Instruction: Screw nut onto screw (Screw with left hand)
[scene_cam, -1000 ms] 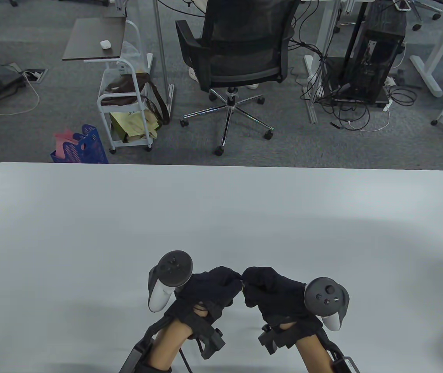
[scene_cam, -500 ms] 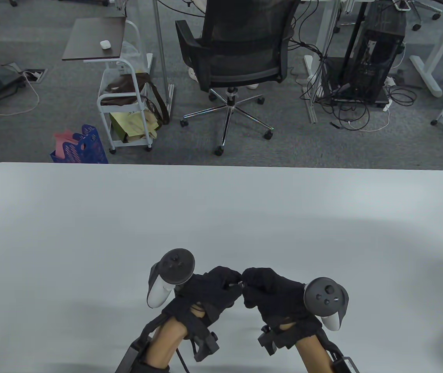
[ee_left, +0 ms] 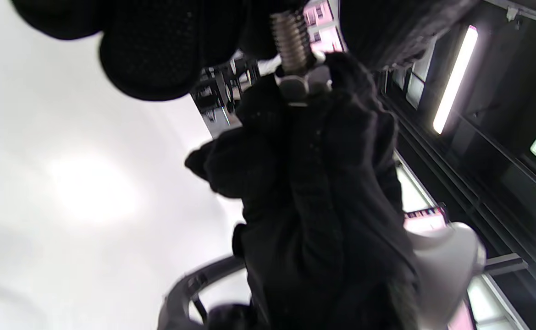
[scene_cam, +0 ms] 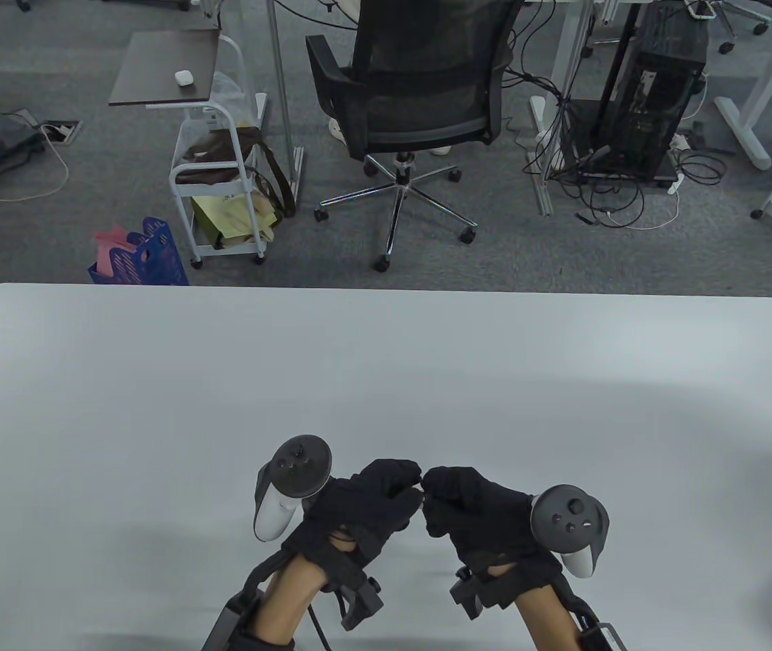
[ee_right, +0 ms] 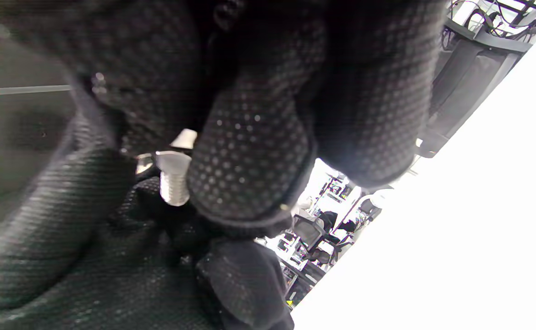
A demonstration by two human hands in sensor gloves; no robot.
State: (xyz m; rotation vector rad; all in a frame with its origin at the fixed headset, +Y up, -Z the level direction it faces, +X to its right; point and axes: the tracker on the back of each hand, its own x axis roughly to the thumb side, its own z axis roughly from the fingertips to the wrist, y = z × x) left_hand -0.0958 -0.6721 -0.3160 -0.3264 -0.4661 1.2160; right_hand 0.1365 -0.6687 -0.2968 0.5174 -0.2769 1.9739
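Above the white table (scene_cam: 155, 407), fingertips are meeting: the left hand (scene_cam: 365, 505) is pinching the screw (ee_left: 290, 39), the right hand (scene_cam: 474, 508) gripping the nut (ee_left: 297, 85) threaded on it. Only the wrist views are showing the metal; the table view is hiding it.

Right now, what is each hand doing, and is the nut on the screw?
left hand: holds the screw's far end, fingers closed round it.
right hand: pinches the nut.
screw: held in the air, threads bare.
nut: sits at the screw's tip.
table: nothing resting on it.
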